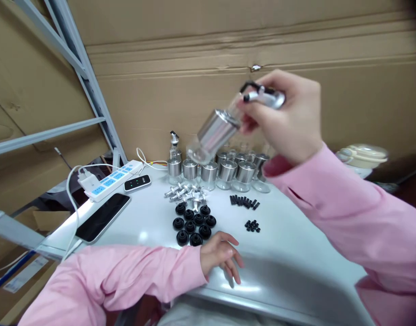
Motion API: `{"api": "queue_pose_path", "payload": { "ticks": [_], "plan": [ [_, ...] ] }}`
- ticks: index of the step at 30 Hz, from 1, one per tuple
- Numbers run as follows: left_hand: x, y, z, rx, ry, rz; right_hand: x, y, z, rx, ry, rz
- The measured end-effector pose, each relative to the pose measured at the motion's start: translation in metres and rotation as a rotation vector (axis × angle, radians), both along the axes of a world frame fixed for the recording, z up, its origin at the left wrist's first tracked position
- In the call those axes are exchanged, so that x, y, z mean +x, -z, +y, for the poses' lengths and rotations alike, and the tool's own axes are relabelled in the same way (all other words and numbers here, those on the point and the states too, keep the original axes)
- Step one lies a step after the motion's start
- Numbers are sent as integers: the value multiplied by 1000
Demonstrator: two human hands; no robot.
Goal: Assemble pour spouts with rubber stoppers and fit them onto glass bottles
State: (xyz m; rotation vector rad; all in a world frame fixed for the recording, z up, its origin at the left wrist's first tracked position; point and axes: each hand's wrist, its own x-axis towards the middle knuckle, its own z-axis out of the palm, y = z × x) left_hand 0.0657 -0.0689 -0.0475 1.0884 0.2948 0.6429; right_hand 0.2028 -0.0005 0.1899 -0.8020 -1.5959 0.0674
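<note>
My right hand [285, 108] is wrapped round the neck of a glass bottle with a metal sleeve [216, 131], lifted and tilted above the table. A silver pour spout [267, 97] with black parts shows at the bottle's top, between my fingers. My left hand [223, 257] rests near the table's front edge with its fingers spread and nothing in them. Beside it lie several round black stoppers [190, 226]. Behind those sits a heap of silver spout pieces [187, 194]. Small black tubes [244, 202] and tiny black caps [252, 226] lie to the right.
Several metal-sleeved bottles [228, 171] stand along the back; the leftmost bottle [174, 163] has a spout on. A power strip [114, 180], a phone [103, 217] and a small black-faced device [137, 182] lie left. Cardboard [194, 81] rises behind. A lidded container [362, 156] is at right.
</note>
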Motion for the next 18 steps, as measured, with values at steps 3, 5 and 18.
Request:
{"api": "queue_pose_path", "payload": {
  "ticks": [3, 5, 18],
  "plan": [
    [2, -2, 2, -30, 4, 20, -12, -10, 45, -31, 17, 43],
    [3, -2, 3, -45, 17, 17, -21, -9, 74, -122, 30, 4],
    [5, 3, 3, -81, -14, 29, -54, 46, 150, -292, 294, -435]
  ]
}}
